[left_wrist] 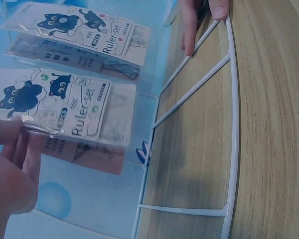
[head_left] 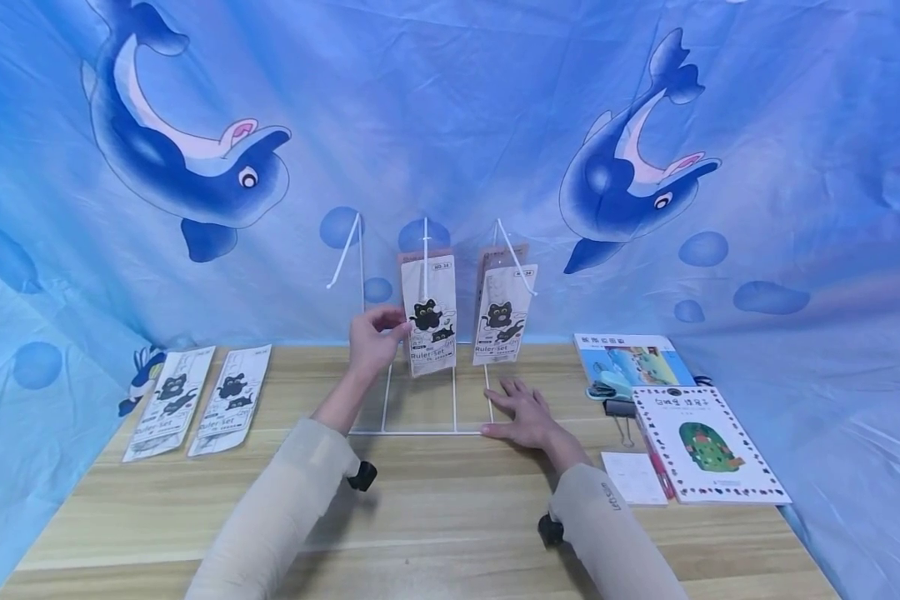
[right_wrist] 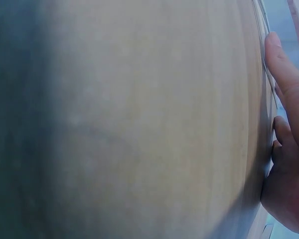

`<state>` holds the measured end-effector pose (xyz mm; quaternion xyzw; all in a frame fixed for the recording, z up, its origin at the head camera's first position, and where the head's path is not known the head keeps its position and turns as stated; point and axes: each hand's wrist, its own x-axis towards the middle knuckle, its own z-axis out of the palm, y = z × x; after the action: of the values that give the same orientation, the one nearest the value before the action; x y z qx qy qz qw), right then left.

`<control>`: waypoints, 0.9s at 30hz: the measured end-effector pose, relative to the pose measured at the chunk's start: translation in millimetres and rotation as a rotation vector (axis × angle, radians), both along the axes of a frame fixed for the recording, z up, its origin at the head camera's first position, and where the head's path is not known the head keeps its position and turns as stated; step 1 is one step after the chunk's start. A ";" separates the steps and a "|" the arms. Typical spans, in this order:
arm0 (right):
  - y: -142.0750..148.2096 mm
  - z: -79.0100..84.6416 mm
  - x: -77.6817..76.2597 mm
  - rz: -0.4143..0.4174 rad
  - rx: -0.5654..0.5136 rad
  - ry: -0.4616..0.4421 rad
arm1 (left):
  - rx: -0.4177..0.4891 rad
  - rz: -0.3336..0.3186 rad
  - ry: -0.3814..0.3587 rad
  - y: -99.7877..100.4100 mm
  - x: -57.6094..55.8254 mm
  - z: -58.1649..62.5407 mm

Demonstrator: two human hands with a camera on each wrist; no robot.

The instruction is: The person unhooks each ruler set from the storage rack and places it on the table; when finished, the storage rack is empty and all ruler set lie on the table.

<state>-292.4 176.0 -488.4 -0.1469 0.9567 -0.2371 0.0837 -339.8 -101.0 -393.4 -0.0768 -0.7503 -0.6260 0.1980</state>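
A ruler packet (head_left: 432, 333) hangs at the front of the middle hook of a white wire rack (head_left: 420, 432), with a pinkish packet (head_left: 412, 256) behind it. The left hand (head_left: 377, 337) pinches its left edge, thumb in front and fingers behind. The right hand (head_left: 523, 414) rests at the near right corner of the rack's base, fingers somewhat spread, thumb on the near wire. On the right hook hangs another ruler packet (head_left: 506, 321), more packaging behind it. Two more packets (head_left: 232, 400) lie side by side at the far left of the wooden table (head_left: 420, 517). Toward the right lie a blue-and-white booklet (head_left: 637, 364), a white book (head_left: 708, 446), a black clip (head_left: 619, 407), a notepad (head_left: 632, 479) and a red pen (head_left: 660, 475). A blue dolphin-print cloth (head_left: 420, 108) hangs beyond the table.
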 end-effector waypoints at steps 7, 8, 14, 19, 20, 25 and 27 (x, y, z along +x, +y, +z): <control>-0.8 1.3 0.2 -0.013 0.009 -0.012 | 0.037 -0.043 0.076 -3.7 7.5 3.6; -0.8 1.3 0.2 -0.015 0.009 -0.016 | 0.048 -0.055 0.082 -4.7 8.5 3.9; -1.3 0.8 0.0 -0.026 0.004 -0.028 | 0.092 -0.162 0.080 -12.7 21.9 13.7; -1.4 -0.3 -0.2 -0.026 -0.001 -0.019 | -0.019 -0.170 0.090 -19.9 38.3 27.1; -1.5 -0.4 -0.1 -0.026 0.000 -0.018 | -0.034 -0.167 0.093 -21.2 39.1 27.5; -1.8 -0.5 0.4 -0.034 -0.002 -0.020 | -0.042 -0.186 0.124 -27.3 31.8 16.2; -2.1 -0.8 0.4 -0.035 -0.005 -0.021 | -0.034 -0.200 0.126 -29.1 28.3 10.5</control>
<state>-292.0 174.0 -489.2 -0.1277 0.9575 -0.2427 0.0891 -311.4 -130.1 -383.0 -0.1937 -0.7356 -0.6236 0.1801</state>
